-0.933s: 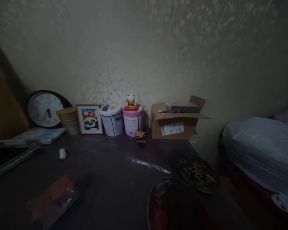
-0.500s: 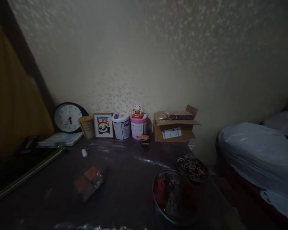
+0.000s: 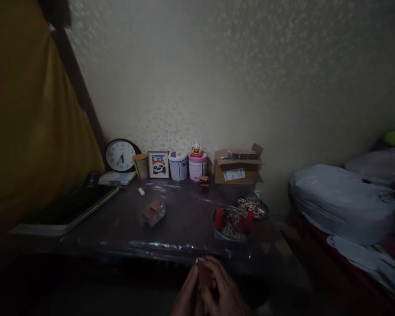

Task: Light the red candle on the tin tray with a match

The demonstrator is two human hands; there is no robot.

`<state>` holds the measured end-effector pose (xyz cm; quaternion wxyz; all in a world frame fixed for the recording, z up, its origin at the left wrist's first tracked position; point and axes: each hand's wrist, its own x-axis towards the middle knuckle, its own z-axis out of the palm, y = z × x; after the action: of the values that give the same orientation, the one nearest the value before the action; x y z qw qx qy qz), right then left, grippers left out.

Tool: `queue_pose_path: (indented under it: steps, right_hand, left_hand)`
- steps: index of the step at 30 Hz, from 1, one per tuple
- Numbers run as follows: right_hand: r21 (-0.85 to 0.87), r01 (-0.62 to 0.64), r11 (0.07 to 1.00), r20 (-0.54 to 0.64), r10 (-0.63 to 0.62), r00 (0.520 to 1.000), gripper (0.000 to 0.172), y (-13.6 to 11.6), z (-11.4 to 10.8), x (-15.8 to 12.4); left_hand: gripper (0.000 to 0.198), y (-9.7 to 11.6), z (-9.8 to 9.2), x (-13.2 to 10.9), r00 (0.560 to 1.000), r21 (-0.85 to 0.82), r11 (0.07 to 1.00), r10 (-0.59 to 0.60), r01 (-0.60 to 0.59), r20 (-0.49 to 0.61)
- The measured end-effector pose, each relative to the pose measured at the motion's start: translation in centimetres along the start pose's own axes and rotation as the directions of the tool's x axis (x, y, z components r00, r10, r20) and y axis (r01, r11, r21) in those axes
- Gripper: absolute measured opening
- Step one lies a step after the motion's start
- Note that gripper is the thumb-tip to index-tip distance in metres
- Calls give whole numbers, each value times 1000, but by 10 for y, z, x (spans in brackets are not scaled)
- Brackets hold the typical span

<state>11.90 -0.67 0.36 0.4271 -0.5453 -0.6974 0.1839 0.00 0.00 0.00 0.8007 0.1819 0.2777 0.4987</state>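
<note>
Both hands are together at the bottom of the view, just in front of the table edge. Between them is a small reddish-brown matchbox (image 3: pixel 204 275), with something whitish at its upper end. My left hand (image 3: pixel 186 292) grips it from the left side, thumb near the top. Wrapped around its right side is my right hand (image 3: pixel 226 290), fingers bent; the lower part of the box is hidden. On the table beyond lie a plastic-wrapped pack of similar brown boxes (image 3: pixel 154 211) and a round tin (image 3: pixel 213 223) with dark-tipped matchsticks and red pieces.
A second round dish (image 3: pixel 266 211) of sticks stands behind the tin. Along the wall are a clock (image 3: pixel 120 156), a yellow cup (image 3: pixel 140 166), a panda picture (image 3: pixel 158 165), two tubs (image 3: pixel 178 166) and a cardboard box (image 3: pixel 240 173). Bagged goods (image 3: pixel 342 202) lie at right.
Both hands have come into view at the bottom, holding the matchbox. The view has shifted, so the table things sit smaller and the front edge shows.
</note>
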Motion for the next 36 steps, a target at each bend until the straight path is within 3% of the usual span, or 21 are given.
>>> queue_pose_path:
  steps: [3, 6, 10, 12, 18, 30, 36]
  right_hand:
    - [117, -6, 993, 100, -6, 995, 44, -6, -13, 3]
    - [288, -102, 952, 197, 46, 979, 50, -7, -26, 9]
    - [422, -237, 875, 223, 154, 963, 22, 4, -34, 17]
    - [439, -260, 860, 189, 195, 963, 23, 11, -34, 19]
    - [434, -297, 850, 164, 250, 954, 24, 21, -29, 21]
    - [228, -249, 941, 56, 243, 968, 19, 26, -26, 20]
    - [136, -109, 985, 95, 97, 991, 15, 18, -37, 21]
  left_hand:
    - [19, -1, 4, 0, 999, -91, 996, 6, -2, 37]
    - [23, 1, 7, 0, 997, -118, 991, -51, 58, 61]
    - [29, 2, 9, -1, 988, -79, 987, -132, 139, 84]
    - [33, 1, 10, -1, 981, -39, 986, -156, 161, 115]
    - [33, -5, 7, 1, 965, -14, 973, -227, 231, 132]
    - [45, -1, 13, -2, 961, -3, 964, -264, 265, 83]
    - [36, 1, 10, 0, 964, -11, 970, -242, 244, 109]
